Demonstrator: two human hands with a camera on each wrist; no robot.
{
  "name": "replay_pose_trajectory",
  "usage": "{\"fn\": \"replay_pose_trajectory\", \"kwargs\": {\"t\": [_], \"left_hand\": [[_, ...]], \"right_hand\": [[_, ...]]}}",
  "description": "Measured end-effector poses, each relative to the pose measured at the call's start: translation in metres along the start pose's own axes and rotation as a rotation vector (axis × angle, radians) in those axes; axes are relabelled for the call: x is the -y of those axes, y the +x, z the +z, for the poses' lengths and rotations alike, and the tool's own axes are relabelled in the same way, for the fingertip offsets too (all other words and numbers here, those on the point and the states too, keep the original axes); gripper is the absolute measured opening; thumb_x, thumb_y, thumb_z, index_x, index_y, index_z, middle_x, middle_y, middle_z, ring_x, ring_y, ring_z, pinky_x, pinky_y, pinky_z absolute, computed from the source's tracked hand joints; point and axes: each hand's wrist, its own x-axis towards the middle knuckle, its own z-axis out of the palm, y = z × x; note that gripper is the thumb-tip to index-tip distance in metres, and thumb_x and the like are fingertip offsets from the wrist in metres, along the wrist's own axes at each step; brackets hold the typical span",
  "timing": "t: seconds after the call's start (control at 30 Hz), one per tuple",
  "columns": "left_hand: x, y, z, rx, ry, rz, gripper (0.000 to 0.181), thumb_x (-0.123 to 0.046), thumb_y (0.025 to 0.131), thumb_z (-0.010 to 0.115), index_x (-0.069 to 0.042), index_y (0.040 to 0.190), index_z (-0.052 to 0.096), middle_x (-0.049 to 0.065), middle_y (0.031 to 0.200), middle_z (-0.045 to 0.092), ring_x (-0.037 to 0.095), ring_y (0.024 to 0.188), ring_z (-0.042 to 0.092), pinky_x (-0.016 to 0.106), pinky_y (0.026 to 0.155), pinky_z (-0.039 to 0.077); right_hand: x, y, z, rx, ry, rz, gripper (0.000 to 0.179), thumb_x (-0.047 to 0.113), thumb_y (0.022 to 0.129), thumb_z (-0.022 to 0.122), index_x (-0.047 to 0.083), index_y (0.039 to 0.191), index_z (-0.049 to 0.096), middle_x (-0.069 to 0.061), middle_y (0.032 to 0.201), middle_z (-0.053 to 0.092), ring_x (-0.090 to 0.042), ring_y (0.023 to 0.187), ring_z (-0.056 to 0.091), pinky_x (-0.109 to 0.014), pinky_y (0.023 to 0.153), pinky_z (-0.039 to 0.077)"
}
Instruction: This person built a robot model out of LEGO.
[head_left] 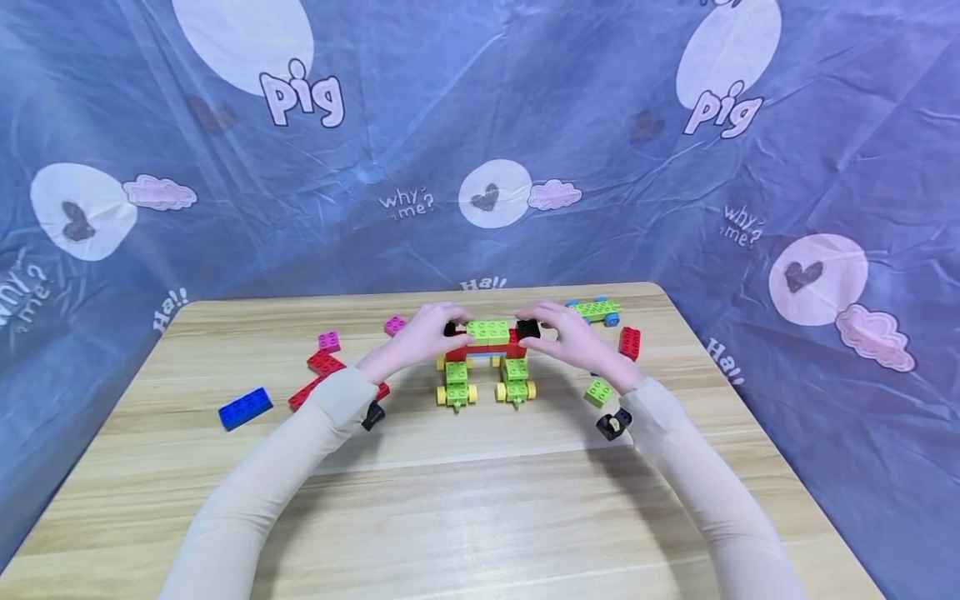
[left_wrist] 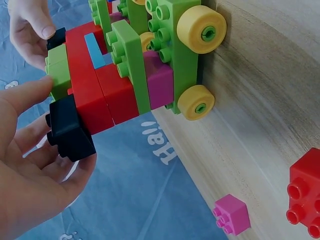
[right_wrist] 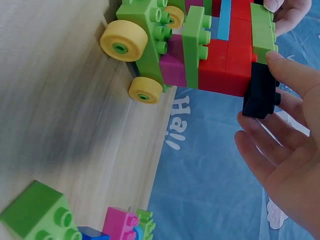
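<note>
A toy-brick structure stands on two green wheeled bases (head_left: 457, 393) with yellow wheels (left_wrist: 202, 29). Purple bricks (left_wrist: 159, 80) and green bricks rise from the bases to a span of red bricks (left_wrist: 90, 82), with a light blue piece (left_wrist: 95, 50) beneath. Lime green bricks (head_left: 487, 332) sit on top of the span. My left hand (head_left: 420, 337) holds a black brick (left_wrist: 71, 127) at the span's left end, thumb by the lime brick. At the right end my right hand (head_left: 576, 337) holds another black brick (right_wrist: 260, 92), fingers behind and below it.
On the left lie a blue brick (head_left: 245, 408), red bricks (head_left: 325, 362) and pink bricks (head_left: 328, 342). To the right are a green base with blue wheels (head_left: 596, 311), a red brick (head_left: 630, 342) and a green brick (head_left: 597, 392). A printed blue cloth (head_left: 420, 125) hangs behind the table.
</note>
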Motion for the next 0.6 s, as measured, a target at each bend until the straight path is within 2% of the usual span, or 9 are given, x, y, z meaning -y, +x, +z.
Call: {"fn": "replay_pose_trajectory", "kwargs": {"t": [0.17, 0.3, 0.47, 0.6], "left_hand": [[0.001, -0.003, -0.002, -0.007, -0.059, -0.024, 0.039, -0.024, 0.092, 0.071, 0.0, 0.123, 0.066, 0.016, 0.12, 0.071, 0.029, 0.108, 0.067, 0.041, 0.097, 0.056], [0.002, -0.008, -0.009, -0.039, -0.116, -0.043, 0.041, -0.024, 0.092, 0.071, 0.0, 0.125, 0.065, 0.018, 0.123, 0.069, 0.031, 0.114, 0.065, 0.044, 0.101, 0.053], [0.008, -0.019, -0.02, -0.076, -0.122, -0.074, 0.043, -0.027, 0.091, 0.071, -0.002, 0.126, 0.065, 0.017, 0.123, 0.069, 0.031, 0.115, 0.062, 0.046, 0.102, 0.051], [0.015, -0.031, -0.031, -0.088, -0.149, -0.114, 0.043, -0.026, 0.091, 0.071, -0.002, 0.126, 0.064, 0.017, 0.124, 0.067, 0.032, 0.115, 0.061, 0.047, 0.101, 0.052]], "right_hand": [[-0.004, -0.004, 0.003, -0.011, 0.06, 0.039, 0.048, 0.023, 0.089, 0.074, 0.003, 0.131, 0.062, -0.015, 0.131, 0.065, -0.032, 0.118, 0.063, -0.046, 0.099, 0.055], [-0.009, -0.005, 0.006, -0.022, 0.124, 0.056, 0.047, 0.016, 0.089, 0.073, 0.0, 0.131, 0.06, -0.018, 0.129, 0.065, -0.032, 0.112, 0.065, -0.046, 0.097, 0.057], [-0.011, -0.007, 0.008, -0.029, 0.21, 0.088, 0.045, 0.01, 0.089, 0.072, -0.002, 0.131, 0.06, -0.021, 0.125, 0.066, -0.034, 0.109, 0.066, -0.049, 0.096, 0.057], [-0.012, -0.008, 0.008, -0.031, 0.242, 0.105, 0.045, 0.01, 0.09, 0.072, -0.002, 0.132, 0.059, -0.021, 0.127, 0.065, -0.033, 0.11, 0.065, -0.046, 0.096, 0.057]]}}
